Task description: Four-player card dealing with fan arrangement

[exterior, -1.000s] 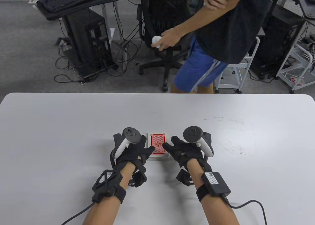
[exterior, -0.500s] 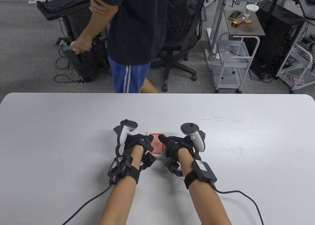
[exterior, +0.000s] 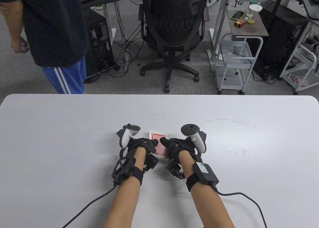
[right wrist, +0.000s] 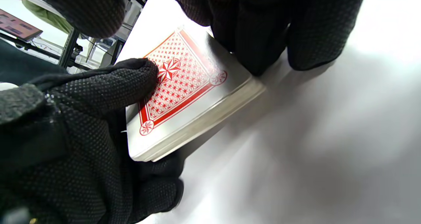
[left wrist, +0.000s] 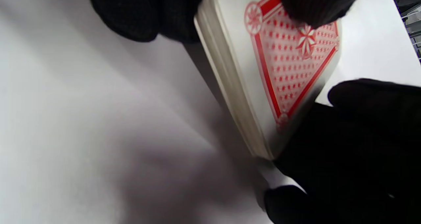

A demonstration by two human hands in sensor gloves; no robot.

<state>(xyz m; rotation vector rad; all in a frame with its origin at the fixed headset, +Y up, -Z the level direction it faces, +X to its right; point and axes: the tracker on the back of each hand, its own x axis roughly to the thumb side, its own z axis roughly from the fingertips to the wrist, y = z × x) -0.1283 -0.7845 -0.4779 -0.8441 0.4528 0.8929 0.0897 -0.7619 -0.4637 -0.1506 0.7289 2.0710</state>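
Gripping from both sides, the left hand and the right hand close on a deck of cards low at the counter's middle. In the table view much of the deck is covered: the left thumb lies across its 9 o'clock edge and a right fingertip over its red back, so only the far end with its white border shows. The left wrist view, blurred, gives the deck tilted, its stacked edges running from 12 toward 6 o'clock, with dark fingers pressed on the patterned back at 1 o'clock and the other hand's glove filling the 4 o'clock corner. The right wrist view shows the deck with the left thumb flat on its back at 9 o'clock and curled right fingers against its far edge at 1 o'clock; whether its underside rests on the counter or is raised cannot be told. Each grip is thus clamped on the deck, the left at 9 o'clock of it, the right at 3 o'clock. Trackers ride both hand backs. Beyond the counter's far edge, an office chair stands at 12 o'clock, a white wire cart at 1 o'clock, and a person, cut off by the frame, at 10 o'clock.
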